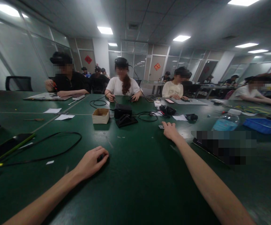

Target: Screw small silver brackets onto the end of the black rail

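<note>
My left hand rests on the green tabletop with its fingers curled in. A dark patch shows between thumb and fingers; whether it is a small black object or shadow I cannot make out. Farther off, my right hand reaches forward with its fingers bent down at a small flat silvery piece, which sticks out to the left of the fingertips. Beyond the hands stand a small cream box and a black device on a stand.
A clear bottle with a blue label and a blue tray stand at the right. A black cable loops on the left near a green-edged phone. Paper slips lie about. Across the table, several people sit working.
</note>
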Demonstrator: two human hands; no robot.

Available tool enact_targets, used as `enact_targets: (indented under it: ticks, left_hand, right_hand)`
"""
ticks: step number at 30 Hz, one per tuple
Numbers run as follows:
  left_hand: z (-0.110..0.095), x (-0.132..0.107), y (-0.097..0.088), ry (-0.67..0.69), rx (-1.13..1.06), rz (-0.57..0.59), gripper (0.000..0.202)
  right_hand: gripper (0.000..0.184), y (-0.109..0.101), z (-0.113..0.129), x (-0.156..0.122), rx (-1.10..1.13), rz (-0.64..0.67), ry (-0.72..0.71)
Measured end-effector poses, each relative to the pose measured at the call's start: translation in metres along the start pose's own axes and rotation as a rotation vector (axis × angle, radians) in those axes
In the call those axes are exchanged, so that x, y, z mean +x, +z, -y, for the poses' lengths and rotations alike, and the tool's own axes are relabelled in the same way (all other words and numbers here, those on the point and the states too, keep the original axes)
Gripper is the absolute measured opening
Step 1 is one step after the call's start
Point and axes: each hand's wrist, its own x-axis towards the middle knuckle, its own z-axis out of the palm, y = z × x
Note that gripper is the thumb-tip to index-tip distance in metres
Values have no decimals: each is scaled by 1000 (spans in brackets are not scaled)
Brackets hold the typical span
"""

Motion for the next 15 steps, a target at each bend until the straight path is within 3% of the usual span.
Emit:
enact_targets:
  ticks: [7, 15]
  left_hand:
    - [1, -2, 1, -21, -5, 25, 24]
    - [-1, -4, 2, -19, -8, 1, 21]
  right_hand:
    - [43, 0, 1, -2, 8, -32, -16]
    - [48, 9, -5, 4, 11, -77, -66]
